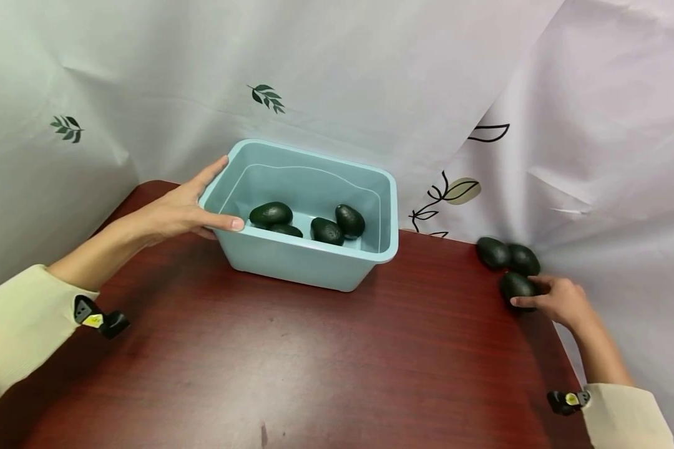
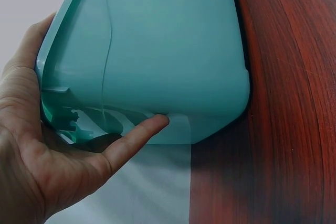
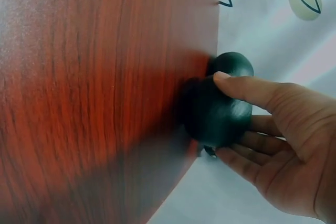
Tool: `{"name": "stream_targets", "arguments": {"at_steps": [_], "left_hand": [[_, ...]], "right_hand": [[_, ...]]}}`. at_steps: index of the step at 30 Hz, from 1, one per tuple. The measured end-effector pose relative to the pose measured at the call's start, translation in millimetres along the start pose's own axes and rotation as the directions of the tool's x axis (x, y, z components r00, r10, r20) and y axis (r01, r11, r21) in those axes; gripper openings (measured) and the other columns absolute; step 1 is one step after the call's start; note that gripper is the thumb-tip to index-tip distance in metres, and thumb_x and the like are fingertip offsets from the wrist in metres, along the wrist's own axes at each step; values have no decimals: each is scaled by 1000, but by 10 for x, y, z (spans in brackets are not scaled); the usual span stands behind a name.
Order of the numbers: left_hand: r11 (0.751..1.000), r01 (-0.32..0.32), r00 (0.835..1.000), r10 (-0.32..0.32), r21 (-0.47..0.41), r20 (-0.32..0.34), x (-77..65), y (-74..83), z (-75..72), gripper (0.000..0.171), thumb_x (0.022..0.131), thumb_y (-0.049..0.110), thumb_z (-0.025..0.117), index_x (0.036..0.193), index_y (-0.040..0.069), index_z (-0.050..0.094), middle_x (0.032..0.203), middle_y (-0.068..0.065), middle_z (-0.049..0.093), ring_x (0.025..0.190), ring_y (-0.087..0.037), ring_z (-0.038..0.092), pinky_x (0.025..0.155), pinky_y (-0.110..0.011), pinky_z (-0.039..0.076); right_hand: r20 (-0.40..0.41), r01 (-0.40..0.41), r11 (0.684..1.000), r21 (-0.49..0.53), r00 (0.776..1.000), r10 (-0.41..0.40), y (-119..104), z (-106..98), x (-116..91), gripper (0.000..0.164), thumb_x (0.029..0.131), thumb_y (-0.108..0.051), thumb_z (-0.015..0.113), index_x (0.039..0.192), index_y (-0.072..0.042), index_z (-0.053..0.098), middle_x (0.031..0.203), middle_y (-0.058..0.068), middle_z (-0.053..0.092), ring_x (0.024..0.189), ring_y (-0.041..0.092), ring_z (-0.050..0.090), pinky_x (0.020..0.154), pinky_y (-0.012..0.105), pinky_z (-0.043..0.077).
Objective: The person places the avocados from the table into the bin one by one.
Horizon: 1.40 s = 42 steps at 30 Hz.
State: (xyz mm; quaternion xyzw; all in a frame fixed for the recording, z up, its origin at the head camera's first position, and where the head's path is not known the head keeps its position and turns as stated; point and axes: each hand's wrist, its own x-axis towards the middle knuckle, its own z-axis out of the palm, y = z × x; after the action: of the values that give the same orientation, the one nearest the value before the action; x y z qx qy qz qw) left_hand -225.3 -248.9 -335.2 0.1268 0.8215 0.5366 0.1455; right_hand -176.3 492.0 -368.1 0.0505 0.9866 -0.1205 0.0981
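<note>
A light blue plastic bin (image 1: 292,265) stands on the table, with several dark green avocados, among them one avocado (image 1: 272,214) at its left, lying on its floor. My left hand (image 1: 174,209) grips the bin's left end, the thumb on the near rim and the fingers at the far corner. In the left wrist view, that hand (image 2: 68,161) spans the end wall of the bin (image 2: 168,51). At the table's right edge my right hand (image 1: 561,300) holds an avocado (image 1: 515,288) between thumb and fingers. The right wrist view shows the thumb on top of this avocado (image 3: 218,114).
Two more avocados, one at the left (image 1: 492,252) and one at the right (image 1: 523,259), lie just beyond my right hand. A white cloth (image 1: 337,81) with leaf prints hangs behind and beside the dark red wooden table (image 1: 314,355).
</note>
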Motion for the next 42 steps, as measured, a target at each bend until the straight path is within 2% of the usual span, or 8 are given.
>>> {"name": "stream_targets", "arguments": {"at_steps": [6,17,21,25,32,35,39,42], "left_hand": [[1000,9,1000,-9,-2,-4,0,14,7,127,97,22,88,180,50,-4,174,-18,35,149,-45,49,96,-67,67],[1000,12,1000,-12,-2,2,10,-11,5,128,97,20,88,180,50,-5,175,-18,34,149,-45,49,96,-66,67],[1000,12,1000,-12,-8,5,9,-18,11,127,97,20,87,180,50,-5,176,-17,34,149,-45,49,96,-65,67],[1000,15,1000,-15,-5,2,7,-14,9,127,98,21,87,180,51,-4,175,-17,35,148,-45,50,96,-65,67],[1000,7,1000,-7,0,-3,-2,3,1,126,98,21,87,180,51,-3,175,-18,35,148,-46,50,95,-66,67],[1000,2,1000,-2,1,-2,4,10,2,126,98,20,87,180,50,-4,175,-18,34,148,-46,50,95,-66,67],[1000,1,1000,-1,3,-1,9,12,3,127,98,20,87,180,49,-5,174,-19,34,148,-46,49,95,-66,67],[1000,3,1000,-3,3,0,4,12,5,127,97,20,87,180,50,-5,174,-19,34,148,-46,49,95,-66,67]], "right_hand": [[9,-5,1000,27,1000,5,12,22,32,101,97,-54,86,162,13,47,157,54,42,137,74,43,105,81,47],[-42,-42,995,91,998,46,43,116,5,101,94,-61,87,156,12,55,155,48,51,133,65,52,103,74,51],[-71,-56,988,144,995,67,40,171,-16,95,94,-58,89,151,11,59,152,45,58,132,61,57,99,65,54],[-87,-30,980,195,995,47,3,226,-15,92,94,-56,90,152,9,59,149,44,62,132,58,61,96,53,53],[-91,35,982,185,996,-19,-50,272,27,93,93,-52,92,158,6,58,146,42,64,126,52,64,89,41,51],[-82,48,985,167,996,-34,-69,270,38,94,93,-52,92,157,8,58,145,43,65,126,53,66,90,40,53],[-75,29,982,189,997,-15,-105,274,35,97,94,-53,91,157,11,57,148,44,63,134,59,63,95,48,54],[-89,17,976,217,996,3,-106,297,37,96,95,-54,90,157,10,57,149,43,63,137,59,63,92,37,54]]}}
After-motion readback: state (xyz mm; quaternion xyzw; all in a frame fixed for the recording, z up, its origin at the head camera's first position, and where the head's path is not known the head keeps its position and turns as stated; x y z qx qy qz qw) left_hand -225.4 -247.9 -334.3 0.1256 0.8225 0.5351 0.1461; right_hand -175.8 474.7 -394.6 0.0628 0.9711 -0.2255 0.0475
